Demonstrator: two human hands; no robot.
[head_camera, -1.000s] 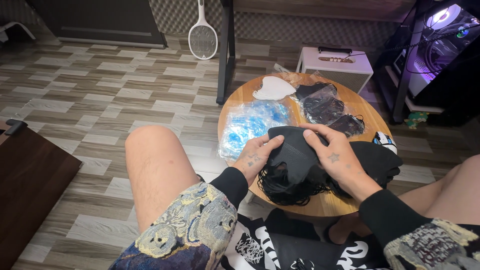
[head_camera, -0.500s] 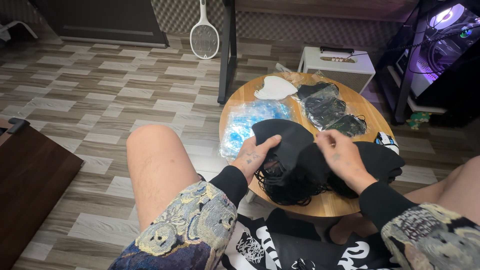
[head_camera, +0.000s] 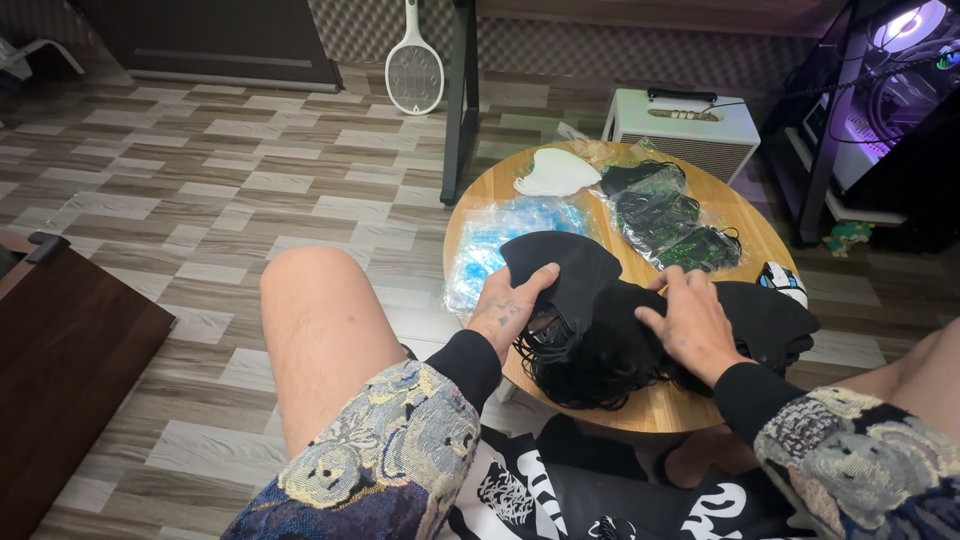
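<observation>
A pile of black face masks with tangled ear loops lies on the near side of a small round wooden table. My left hand grips the top black mask at its left edge, thumb on top. Flat on the pile to the right rests my right hand, fingers spread, touching the masks. More black masks spread out toward the right edge of the table.
On the table are clear bags of blue masks, bags of dark masks, and a white mask. A white amplifier, a racket-shaped swatter, a table leg and a lit computer case stand behind. A dark cabinet is at left.
The top black mask has been lifted and drawn up and left by my left hand. My right hand has shifted right and settled flat on the pile.
</observation>
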